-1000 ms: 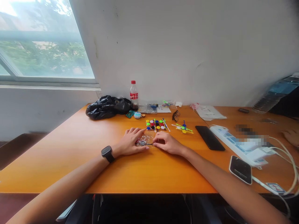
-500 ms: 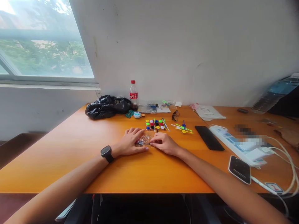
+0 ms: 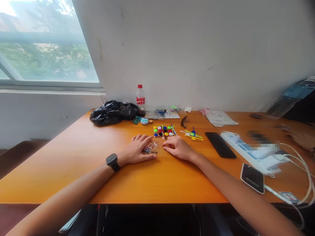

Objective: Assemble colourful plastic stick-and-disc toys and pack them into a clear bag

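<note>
My left hand (image 3: 139, 149), with a black watch on the wrist, lies flat with fingers outstretched at the left side of a clear plastic bag (image 3: 157, 144), partly covering it. In or on the bag lies a thin black stick (image 3: 152, 151); other contents are hard to make out. Just right of the bag, my right hand (image 3: 178, 148) rests with bent fingers, its thumb and fingertips slightly apart and nothing visible between them. Behind the bag sit several coloured round plastic pieces (image 3: 166, 134) with sticks among them. Farther right is a cluster of coloured sticks and discs (image 3: 193, 134).
A black plastic bag (image 3: 108, 113), a cola bottle (image 3: 140, 100) and glasses (image 3: 185, 122) are along the back. To the right lie a black phone (image 3: 220, 145), a white power strip (image 3: 242, 149) with cables and a white-edged device (image 3: 252, 178). Another person's hand (image 3: 301, 139) appears at far right.
My right hand has drawn slightly right, off the black stick, and its fingertips have parted. The stick stays at the bag. My left hand keeps its place.
</note>
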The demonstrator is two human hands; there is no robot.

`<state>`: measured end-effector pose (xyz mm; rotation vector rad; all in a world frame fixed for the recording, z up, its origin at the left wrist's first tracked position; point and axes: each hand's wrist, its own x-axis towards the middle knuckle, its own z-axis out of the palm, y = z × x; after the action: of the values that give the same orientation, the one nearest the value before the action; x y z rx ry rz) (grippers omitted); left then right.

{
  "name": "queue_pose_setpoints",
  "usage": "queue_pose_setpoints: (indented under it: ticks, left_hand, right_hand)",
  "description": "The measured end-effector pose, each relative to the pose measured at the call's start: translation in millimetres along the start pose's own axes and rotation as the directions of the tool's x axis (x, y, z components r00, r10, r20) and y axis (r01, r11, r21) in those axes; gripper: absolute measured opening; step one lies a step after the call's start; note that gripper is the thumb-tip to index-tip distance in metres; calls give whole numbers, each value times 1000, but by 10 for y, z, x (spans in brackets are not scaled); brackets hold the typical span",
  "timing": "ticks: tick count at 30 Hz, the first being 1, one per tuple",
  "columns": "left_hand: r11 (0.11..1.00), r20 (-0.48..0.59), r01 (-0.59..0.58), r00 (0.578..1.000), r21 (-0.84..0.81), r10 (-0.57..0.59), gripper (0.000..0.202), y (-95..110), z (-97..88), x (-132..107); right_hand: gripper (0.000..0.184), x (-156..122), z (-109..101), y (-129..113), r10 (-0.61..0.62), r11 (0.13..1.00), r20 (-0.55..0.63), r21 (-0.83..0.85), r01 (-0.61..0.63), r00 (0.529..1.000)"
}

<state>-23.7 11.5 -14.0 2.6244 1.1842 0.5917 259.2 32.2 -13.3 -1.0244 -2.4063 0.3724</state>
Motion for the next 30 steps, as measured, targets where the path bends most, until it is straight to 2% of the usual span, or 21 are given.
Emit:
queue_pose_setpoints:
  ticks: [4,8,11,14,15,17,20,26,30]
  left_hand:
    - [1000,-6,1,1000,-7,-1,87,-4,-3,-1]
    - [1000,-10,4,1000,-12,-4,88,1,-10,-1]
    - [1000,-3,9,1000,-12,-9,88,10,-19,-1]
    - [1000,-1,11,1000,-9,-11,88,13,-23,-2]
    - [1000,0,10,1000,-9,-10,87,12,-22,-3]
    - [1000,-2,3,1000,-10,-3,86,5,-17,-5]
    - [1000,-10,-12,1000,-13,12,83,-10,-5,-6]
    - [1000,-5,-12,1000,-16,12,84,-22,-2,-4]
    - [1000,-3,-7,1000,-10,7,85,-13,-10,-5]
  right_hand:
    - [15,15,-155,64,30,997,-94,-62,-36,995]
    - [22,18,-501,202,60,958,-207,-263,-114,976]
    - [23,-51,-782,454,172,864,-272,-419,-278,947]
    - [31,-161,-924,787,331,748,-236,-524,-407,913]
    - [30,-194,-934,886,394,726,-204,-529,-440,896]
    - [28,-239,-918,1032,483,733,-111,-492,-470,869]
    - [25,-247,-876,1105,545,740,-91,-415,-529,834]
    - [19,-208,-915,1076,517,728,-257,-370,-577,817]
    - [29,-200,-953,1114,457,744,-436,-290,-602,775]
